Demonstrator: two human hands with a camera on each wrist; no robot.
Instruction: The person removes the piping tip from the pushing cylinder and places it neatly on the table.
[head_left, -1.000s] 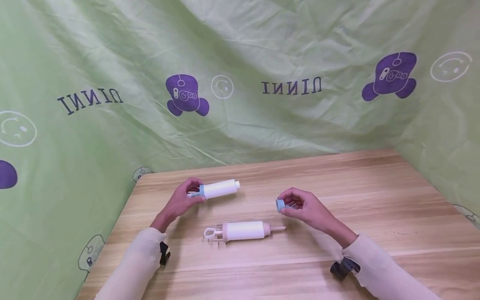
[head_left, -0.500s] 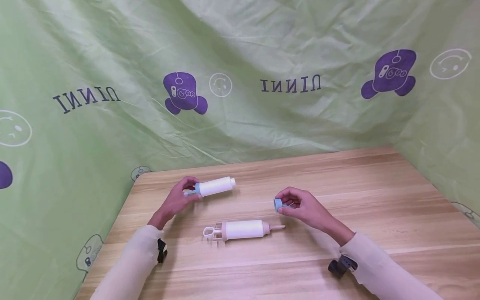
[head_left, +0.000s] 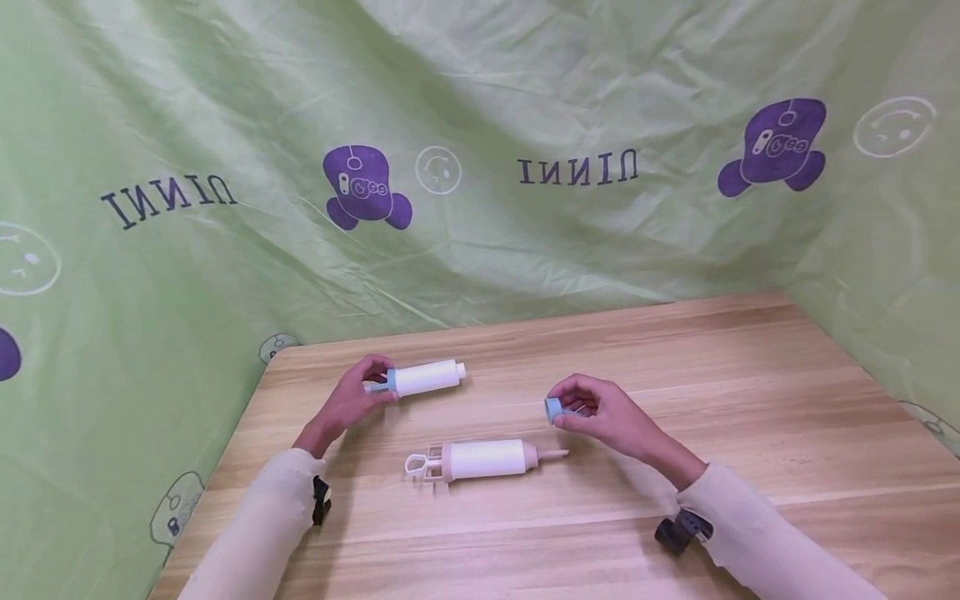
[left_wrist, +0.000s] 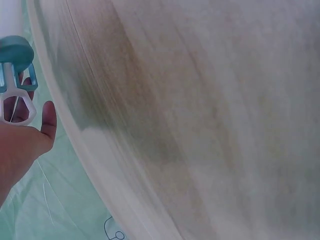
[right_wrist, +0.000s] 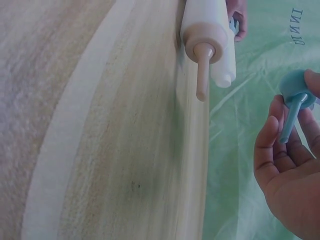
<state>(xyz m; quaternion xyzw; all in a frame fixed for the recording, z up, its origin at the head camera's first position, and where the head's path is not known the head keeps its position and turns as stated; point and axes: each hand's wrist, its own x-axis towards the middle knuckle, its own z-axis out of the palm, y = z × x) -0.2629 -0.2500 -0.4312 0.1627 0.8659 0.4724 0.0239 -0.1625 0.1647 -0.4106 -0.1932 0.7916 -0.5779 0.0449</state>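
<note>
In the head view, my left hand [head_left: 349, 403] grips the blue handled end of a white cylinder [head_left: 426, 378], whose narrow white neck points right. My right hand [head_left: 617, 417] pinches a small blue cap [head_left: 553, 409] between thumb and fingers; the right wrist view shows the thin spout [right_wrist: 293, 118] on this blue cap. Between and in front of the hands, a second white cylinder [head_left: 489, 459] lies on its side, with a pink collar, a looped handle at its left and a pink spout at its right. The left wrist view shows the white loop [left_wrist: 31, 107] beside my left fingers.
The wood-grain table [head_left: 480, 550] runs back to a green curtain [head_left: 495, 250] printed with purple figures and lettering. More of the green cloth hangs at the left and right sides. A black wrist device [head_left: 681, 532] sits at the right sleeve, another [head_left: 321, 500] at the left.
My left hand has moved slightly left with the white cylinder, whose neck end has dipped a little from half a second ago. My right hand keeps the blue cap, nearly still.
</note>
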